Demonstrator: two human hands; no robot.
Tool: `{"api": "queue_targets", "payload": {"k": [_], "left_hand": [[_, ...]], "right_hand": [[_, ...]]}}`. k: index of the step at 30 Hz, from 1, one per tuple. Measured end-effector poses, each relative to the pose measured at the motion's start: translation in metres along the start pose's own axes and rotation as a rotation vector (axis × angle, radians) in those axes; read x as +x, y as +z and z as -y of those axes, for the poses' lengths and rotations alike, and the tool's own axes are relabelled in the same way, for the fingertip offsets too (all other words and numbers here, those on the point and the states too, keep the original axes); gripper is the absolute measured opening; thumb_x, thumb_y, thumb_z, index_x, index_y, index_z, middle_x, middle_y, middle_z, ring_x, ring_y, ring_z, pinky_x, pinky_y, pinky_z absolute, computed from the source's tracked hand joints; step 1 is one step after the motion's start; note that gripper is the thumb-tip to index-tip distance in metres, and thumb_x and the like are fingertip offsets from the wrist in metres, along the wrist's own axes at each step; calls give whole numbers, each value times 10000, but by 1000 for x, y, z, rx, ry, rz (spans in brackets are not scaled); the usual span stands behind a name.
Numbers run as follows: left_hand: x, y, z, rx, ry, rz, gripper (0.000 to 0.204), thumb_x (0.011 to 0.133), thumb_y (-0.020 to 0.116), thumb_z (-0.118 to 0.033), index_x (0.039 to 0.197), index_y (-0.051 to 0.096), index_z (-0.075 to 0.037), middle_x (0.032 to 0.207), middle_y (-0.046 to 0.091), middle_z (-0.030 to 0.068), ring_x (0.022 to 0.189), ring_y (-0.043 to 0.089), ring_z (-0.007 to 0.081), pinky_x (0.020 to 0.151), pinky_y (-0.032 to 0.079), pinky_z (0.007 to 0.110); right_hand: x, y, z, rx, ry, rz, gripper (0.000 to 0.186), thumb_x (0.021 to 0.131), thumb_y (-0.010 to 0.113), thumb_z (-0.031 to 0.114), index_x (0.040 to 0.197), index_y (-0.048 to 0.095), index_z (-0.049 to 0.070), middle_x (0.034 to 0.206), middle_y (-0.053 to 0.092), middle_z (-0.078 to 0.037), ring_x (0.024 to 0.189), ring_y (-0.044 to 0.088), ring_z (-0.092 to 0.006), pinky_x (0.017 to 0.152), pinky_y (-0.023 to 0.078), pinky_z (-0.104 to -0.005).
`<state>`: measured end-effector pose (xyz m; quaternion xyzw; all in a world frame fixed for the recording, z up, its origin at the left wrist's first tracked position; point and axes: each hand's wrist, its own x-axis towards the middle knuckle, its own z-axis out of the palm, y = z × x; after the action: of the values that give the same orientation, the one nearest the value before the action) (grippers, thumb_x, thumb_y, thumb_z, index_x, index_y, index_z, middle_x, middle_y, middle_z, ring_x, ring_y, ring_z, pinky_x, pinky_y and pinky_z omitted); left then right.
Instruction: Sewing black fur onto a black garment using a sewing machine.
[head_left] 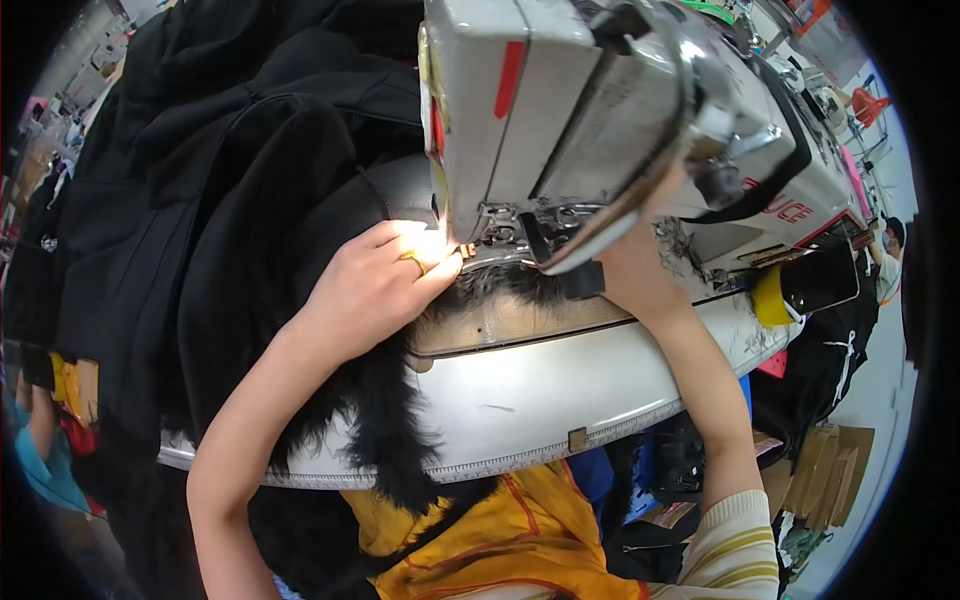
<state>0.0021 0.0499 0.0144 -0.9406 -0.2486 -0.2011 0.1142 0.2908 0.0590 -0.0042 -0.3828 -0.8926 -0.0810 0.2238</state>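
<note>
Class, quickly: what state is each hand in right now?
Left hand: thumb and forefinger drawn together beside black fur at the sewing machine; glare obscures whether they grip anything.
Right hand: fingers mostly hidden; open or closed cannot be told.

Smooth black fabric [250, 180] lies heaped in loose folds on the left, beside the white sewing machine [520, 100]. A strip of shaggy black fur [392, 430] hangs over the front edge of the white table [520, 390]; more black fur [505, 285], hairs splayed toward that edge, lies along the machine's metal plate [530, 325].
</note>
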Motion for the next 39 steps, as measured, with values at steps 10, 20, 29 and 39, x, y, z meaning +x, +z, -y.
{"api": "queue_targets", "payload": {"k": [10, 20, 29, 39], "left_hand": [[-33, -14, -20, 14, -390, -25, 242, 762, 560, -31, 978, 649, -90, 993, 674, 65, 906, 646, 209, 733, 479, 326], [-35, -17, -19, 46, -119, -36, 125, 776, 585, -79, 898, 609, -68, 1083, 649, 51, 939, 645, 184, 708, 533, 290], [-22, -4, -4, -175, -380, 83, 399, 692, 517, 102, 1041, 599, -74, 1135, 614, 119, 999, 592, 295, 862, 470, 360], [-12, -61, -66, -19, -330, 296, 678, 569, 697, -52, 1223, 518, -46, 1318, 479, 93, 1270, 413, 255, 1057, 343, 387]], "right_hand": [[5, 0, 2, 59, 24, 99, 279, 669, 655, 95, 937, 670, 168, 898, 659, 11, 767, 587, -244, 686, 457, -381], [-25, -43, 32, -70, -79, 251, 524, 618, 664, 99, 1139, 613, 124, 1197, 585, 59, 994, 537, -191, 866, 460, -315], [22, -7, 46, -94, 49, 555, 543, 757, 592, 69, 1286, 470, 88, 1296, 508, -105, 979, 586, -300, 817, 497, -354], [-7, -7, 72, -274, -137, 159, 481, 771, 530, 99, 1252, 533, 93, 1305, 497, -43, 898, 563, -178, 792, 482, -299]]}}
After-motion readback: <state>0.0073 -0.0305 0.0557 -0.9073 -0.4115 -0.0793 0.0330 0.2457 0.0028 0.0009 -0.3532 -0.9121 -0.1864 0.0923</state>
